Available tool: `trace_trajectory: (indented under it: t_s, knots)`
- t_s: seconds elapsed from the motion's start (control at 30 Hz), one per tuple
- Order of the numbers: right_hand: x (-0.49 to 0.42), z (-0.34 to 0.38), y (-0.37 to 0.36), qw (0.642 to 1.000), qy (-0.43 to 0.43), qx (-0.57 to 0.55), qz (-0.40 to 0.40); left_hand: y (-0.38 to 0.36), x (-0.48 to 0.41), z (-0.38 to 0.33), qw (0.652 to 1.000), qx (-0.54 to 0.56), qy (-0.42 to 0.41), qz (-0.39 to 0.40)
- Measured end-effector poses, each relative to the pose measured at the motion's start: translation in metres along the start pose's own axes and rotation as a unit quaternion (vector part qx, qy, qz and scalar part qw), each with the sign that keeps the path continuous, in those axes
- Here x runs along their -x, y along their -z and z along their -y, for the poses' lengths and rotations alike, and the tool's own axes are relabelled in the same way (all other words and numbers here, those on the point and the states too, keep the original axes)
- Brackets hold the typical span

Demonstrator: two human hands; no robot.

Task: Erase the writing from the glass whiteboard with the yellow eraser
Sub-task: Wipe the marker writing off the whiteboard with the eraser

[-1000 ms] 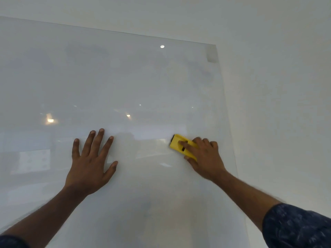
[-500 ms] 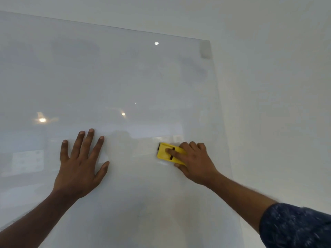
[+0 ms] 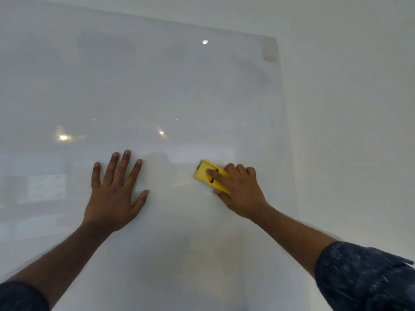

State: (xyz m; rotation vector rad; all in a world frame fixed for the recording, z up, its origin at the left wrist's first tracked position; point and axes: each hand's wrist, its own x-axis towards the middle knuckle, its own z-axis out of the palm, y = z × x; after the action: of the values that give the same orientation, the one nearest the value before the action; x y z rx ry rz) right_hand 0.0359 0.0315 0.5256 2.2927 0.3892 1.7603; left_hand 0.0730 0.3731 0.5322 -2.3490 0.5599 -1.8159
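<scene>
The glass whiteboard (image 3: pixel 157 86) fills most of the view, pale and glossy, with only faint grey smudges near its top and no clear writing. My right hand (image 3: pixel 242 191) presses the yellow eraser (image 3: pixel 205 175) flat on the glass right of centre, fingers over its back, index finger along it. My left hand (image 3: pixel 114 194) lies flat on the glass to the left, fingers spread, holding nothing. About a hand's width separates it from the eraser.
The board's right edge (image 3: pixel 289 153) runs down beside a plain white wall (image 3: pixel 354 108). A small metal mount (image 3: pixel 269 50) sits at the top right corner. Ceiling lights reflect in the glass (image 3: pixel 63 137).
The eraser slid left across the glass and now sits slightly back toward the right. My left hand stays flat on the glass; its shifts in the view follow the camera's motion.
</scene>
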Motion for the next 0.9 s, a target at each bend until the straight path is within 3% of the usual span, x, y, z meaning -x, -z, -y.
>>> trace_trajectory:
  t_s: [0.1, 0.23, 0.33, 0.4, 0.5, 0.6, 0.67, 0.73, 0.9]
  knots:
    - [0.018, -0.016, 0.001, 0.999, 0.037, 0.026, 0.015, 0.001, 0.004, 0.001, 1.0, -0.001, -0.013, 0.002]
    - [-0.005, -0.028, 0.008, 0.994, -0.109, 0.022, 0.012, -0.001, 0.013, 0.006, 1.0, -0.005, -0.022, 0.006]
    - [-0.02, 0.001, 0.007, 0.987, -0.158, -0.022, -0.006, -0.002, 0.018, 0.006, 1.0, 0.003, -0.027, 0.005]
    - [-0.011, 0.036, 0.003, 0.992, -0.122, -0.029, -0.003, -0.002, 0.022, 0.005, 1.0, 0.006, -0.026, 0.004]
    - [0.034, 0.085, -0.008, 0.999, 0.015, -0.041, 0.015, 0.001, 0.028, 0.005, 0.999, 0.012, -0.034, 0.011]
    - [0.081, 0.094, -0.014, 0.992, 0.107, -0.031, 0.062, 0.005, 0.042, 0.014, 0.998, 0.018, -0.05, 0.03]
    - [0.095, 0.075, -0.015, 0.996, 0.057, -0.03, 0.062, 0.007, 0.055, 0.023, 0.997, 0.015, -0.059, 0.039]
    - [0.101, 0.055, -0.016, 0.996, -0.066, -0.04, 0.053, 0.008, 0.063, 0.031, 0.996, 0.014, -0.07, 0.044]
    - [0.106, 0.086, -0.028, 0.944, -0.305, -0.126, -0.003, 0.008, 0.071, 0.043, 0.996, 0.025, -0.082, 0.038]
